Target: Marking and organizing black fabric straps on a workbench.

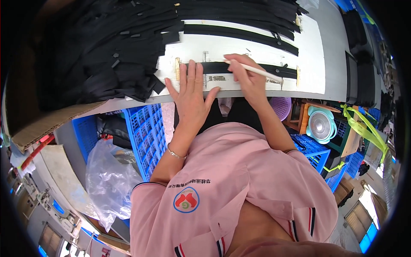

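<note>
A black zipper strip [250, 68] lies flat along the near edge of a white table [312, 47], between two small tan stops. My left hand [191, 92] rests flat on its left end, fingers spread and pointing away from me. Over the strip's middle, my right hand [247, 75] grips a white pencil-like marker [257, 71], whose tip points right along the strip. More black strips [239, 33] lie parallel farther back on the table.
A big heap of black zipper strips [107, 51] covers the table's left part, above a cardboard sheet [47, 124]. Below the table stand blue plastic crates [147, 132], a clear plastic bag [109, 180], a purple basket [280, 107] and a small teal fan [321, 125].
</note>
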A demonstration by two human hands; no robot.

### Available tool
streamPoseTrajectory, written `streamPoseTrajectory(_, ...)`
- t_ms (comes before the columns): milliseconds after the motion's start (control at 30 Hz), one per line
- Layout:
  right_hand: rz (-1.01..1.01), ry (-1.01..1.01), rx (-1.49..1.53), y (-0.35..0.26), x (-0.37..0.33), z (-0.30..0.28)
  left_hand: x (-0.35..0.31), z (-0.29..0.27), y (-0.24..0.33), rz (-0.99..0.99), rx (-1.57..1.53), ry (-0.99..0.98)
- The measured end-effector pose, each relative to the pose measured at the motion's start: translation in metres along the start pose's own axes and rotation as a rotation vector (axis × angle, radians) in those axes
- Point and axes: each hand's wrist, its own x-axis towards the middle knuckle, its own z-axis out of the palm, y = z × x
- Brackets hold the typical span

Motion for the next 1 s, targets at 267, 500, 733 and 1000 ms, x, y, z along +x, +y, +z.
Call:
streamPoseTrajectory(267, -0.035, -0.079, -0.04, 0.018, 0.011, 0.031, 0.0, -0.001, 0.001, -0.012, -0.029, 0.028)
streamPoseTrajectory(500, -0.084, -0.113, -0.081, 0.02, 0.013, 0.033, -0.001, 0.0, -0.001, 0.004, -0.036, 0.044)
streamPoseTrajectory(733, -0.084, -0.094, -0.087, 0.017, 0.012, 0.033, 0.0, 0.0, 0.001, 0.008, -0.02, 0.04)
streamPoseTrajectory(1000, -0.08, -0.214, -0.093, 0.017, 0.01, 0.026, 0.001, -0.002, 0.002, -0.004, -0.012, 0.021)
